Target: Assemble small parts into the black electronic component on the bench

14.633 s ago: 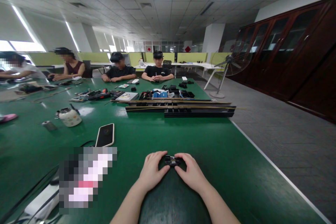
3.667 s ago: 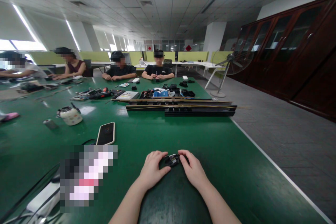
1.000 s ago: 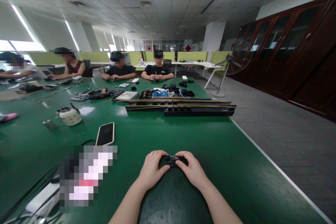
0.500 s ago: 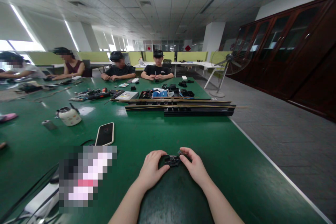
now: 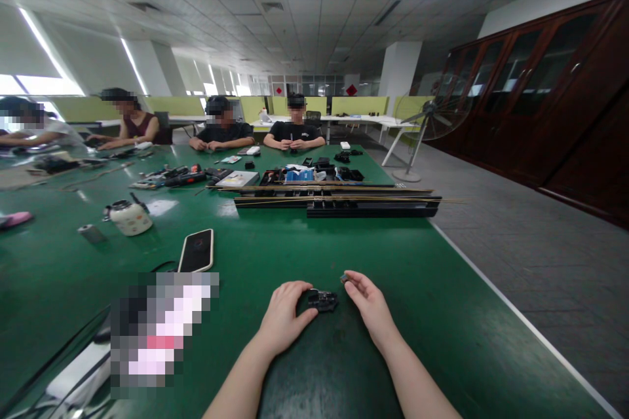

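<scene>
A small black plastic housing [image 5: 323,301], laid bare on its upper side, rests on the green tabletop; it resembles an opened computer mouse, though its kind is not certain. My left hand [image 5: 286,311] curls around its left end, thumb in front and fingers behind. Just beyond the housing's right end, my right hand [image 5: 366,298] pinches a small greyish part [image 5: 344,279] between thumb and fingertips. That part is apart from the housing and too small to identify.
Left of my hands lie a phone [image 5: 197,251], a white power strip [image 5: 78,370] with cables, and a pixelated patch. Further off stand a patterned white pot [image 5: 130,217] and black rails [image 5: 373,209] topped with thin rods. Several people sit across the table.
My right hand has drawn back from the housing, up and to the right, lifting the small greyish part off it. My left hand has stayed at the left end.
</scene>
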Tool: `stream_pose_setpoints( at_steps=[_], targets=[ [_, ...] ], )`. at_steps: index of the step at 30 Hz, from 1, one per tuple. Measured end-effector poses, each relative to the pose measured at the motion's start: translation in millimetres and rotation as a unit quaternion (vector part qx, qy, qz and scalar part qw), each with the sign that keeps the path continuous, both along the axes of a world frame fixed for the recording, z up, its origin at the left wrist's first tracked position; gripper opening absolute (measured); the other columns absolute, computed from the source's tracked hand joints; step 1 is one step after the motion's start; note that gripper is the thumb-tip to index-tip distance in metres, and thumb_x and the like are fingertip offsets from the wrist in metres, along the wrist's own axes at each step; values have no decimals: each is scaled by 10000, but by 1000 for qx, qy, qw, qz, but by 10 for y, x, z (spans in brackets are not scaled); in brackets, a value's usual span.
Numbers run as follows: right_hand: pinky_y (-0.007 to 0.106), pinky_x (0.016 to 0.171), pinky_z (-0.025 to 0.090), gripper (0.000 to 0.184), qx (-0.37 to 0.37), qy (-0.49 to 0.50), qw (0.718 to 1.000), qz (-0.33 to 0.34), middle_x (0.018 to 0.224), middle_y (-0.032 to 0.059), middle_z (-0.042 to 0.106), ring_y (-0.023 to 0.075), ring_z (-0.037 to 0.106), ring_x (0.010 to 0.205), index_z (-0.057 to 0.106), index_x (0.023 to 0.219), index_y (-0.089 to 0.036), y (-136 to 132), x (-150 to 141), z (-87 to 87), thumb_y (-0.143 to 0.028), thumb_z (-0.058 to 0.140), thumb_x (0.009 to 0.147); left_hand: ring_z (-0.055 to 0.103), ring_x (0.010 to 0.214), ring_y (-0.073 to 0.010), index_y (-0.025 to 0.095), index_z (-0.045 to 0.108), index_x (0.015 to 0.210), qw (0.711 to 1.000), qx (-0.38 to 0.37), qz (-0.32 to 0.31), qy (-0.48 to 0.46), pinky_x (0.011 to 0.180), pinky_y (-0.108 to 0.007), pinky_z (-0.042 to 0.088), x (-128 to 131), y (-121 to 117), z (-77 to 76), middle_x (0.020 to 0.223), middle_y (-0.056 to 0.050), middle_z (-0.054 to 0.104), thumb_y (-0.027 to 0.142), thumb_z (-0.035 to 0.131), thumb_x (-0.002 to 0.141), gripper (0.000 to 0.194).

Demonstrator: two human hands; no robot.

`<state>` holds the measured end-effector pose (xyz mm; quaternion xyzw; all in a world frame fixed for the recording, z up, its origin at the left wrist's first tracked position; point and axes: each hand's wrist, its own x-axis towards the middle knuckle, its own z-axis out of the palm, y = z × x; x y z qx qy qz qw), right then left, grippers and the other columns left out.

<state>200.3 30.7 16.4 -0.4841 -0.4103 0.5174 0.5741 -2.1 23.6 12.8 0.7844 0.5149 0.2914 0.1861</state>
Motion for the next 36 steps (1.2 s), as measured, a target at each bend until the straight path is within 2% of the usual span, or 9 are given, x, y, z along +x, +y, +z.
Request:
stream_pose_setpoints(
  at_steps=[10,21,26,36],
  targets=[
    [422,951,405,436,-11,43,999,-27,921,56,712,238,624,941,678,879,-217,26,17,-26,-474,770,539,514,1059,-252,244,555,1084,1000,-3,-2,4,928,-409,381,-4,-2,13,1099,-41,610,271,653,721,378],
    [422,992,372,409,-11,83,996,-25,941,50,705,229,611,974,668,914,-210,40,43,-112,-438,760,587,511,1054,-247,244,555,1077,1000,-5,-2,4,930,-409,374,-6,-7,9,1096,-40,608,260,650,720,370],
    [384,970,399,382,-17,92,995,-31,932,40,704,212,615,966,671,909,-211,38,48,-95,-413,760,597,514,1049,-251,243,558,1072,1000,-8,-2,2,927,-415,377,-2,-7,24,1094,-42,609,265,648,719,364],
    [387,948,412,417,-30,124,991,-47,881,32,706,209,624,914,685,854,-210,33,38,-52,-433,794,518,516,1054,-245,244,560,1079,1000,2,-1,3,927,-400,383,-5,-9,14,1093,-35,610,259,655,714,378]
  ],
)
